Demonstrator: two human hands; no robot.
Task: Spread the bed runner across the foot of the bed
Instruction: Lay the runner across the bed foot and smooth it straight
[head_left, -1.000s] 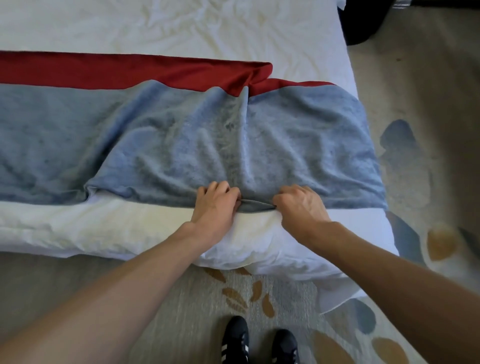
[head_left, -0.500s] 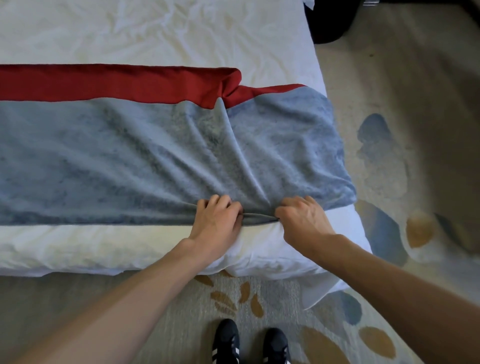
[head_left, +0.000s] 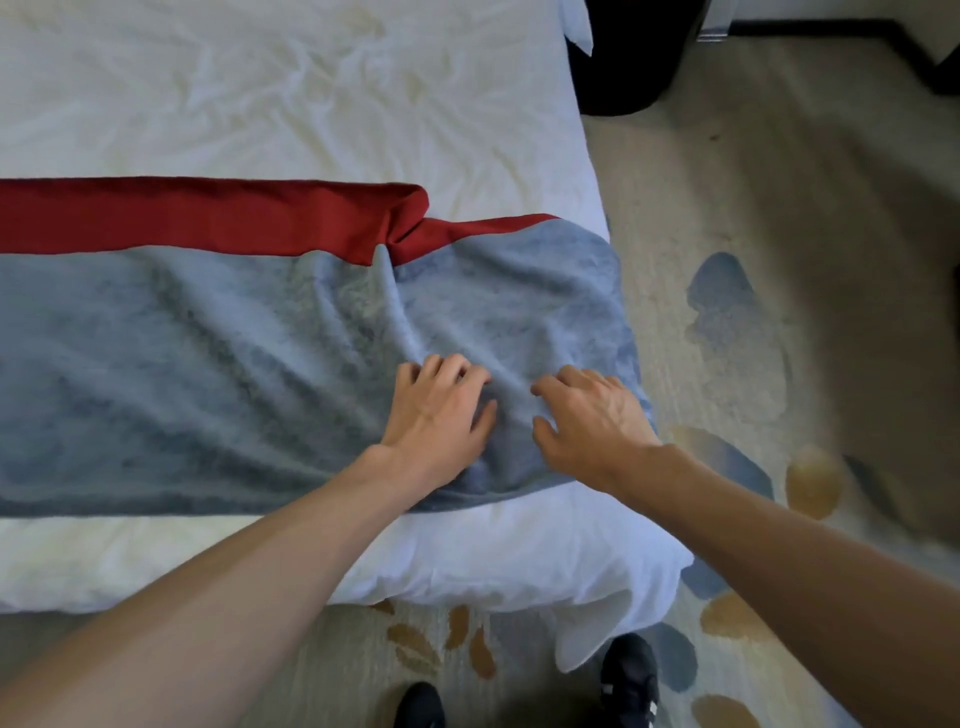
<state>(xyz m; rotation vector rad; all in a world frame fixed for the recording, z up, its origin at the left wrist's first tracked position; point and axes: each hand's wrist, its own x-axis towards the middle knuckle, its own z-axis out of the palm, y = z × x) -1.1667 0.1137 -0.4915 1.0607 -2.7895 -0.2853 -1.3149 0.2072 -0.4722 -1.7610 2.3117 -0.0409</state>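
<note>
The bed runner (head_left: 208, 364) is blue-grey with a red band along its far edge, and it lies across the white bed (head_left: 311, 93) from the left edge of view to the bed's right side. Creases fan out from a fold in the red band near the right end. My left hand (head_left: 439, 410) rests on top of the blue-grey cloth near its near right corner, fingers slightly bent. My right hand (head_left: 592, 415) lies palm down on the cloth beside it, fingers spread, close to the bed's right edge. Neither hand grips the fabric.
White bedding bulges below the runner's near edge and a corner of sheet (head_left: 587, 639) hangs toward the floor. Patterned carpet (head_left: 779, 260) lies to the right. A dark object (head_left: 623, 57) stands past the bed's far right corner. My black shoes (head_left: 628, 680) stand at the bed's foot.
Both hands let go of the runner's near edge and moved up onto its top surface. The runner's near edge now lies straighter and closer to the bed's edge.
</note>
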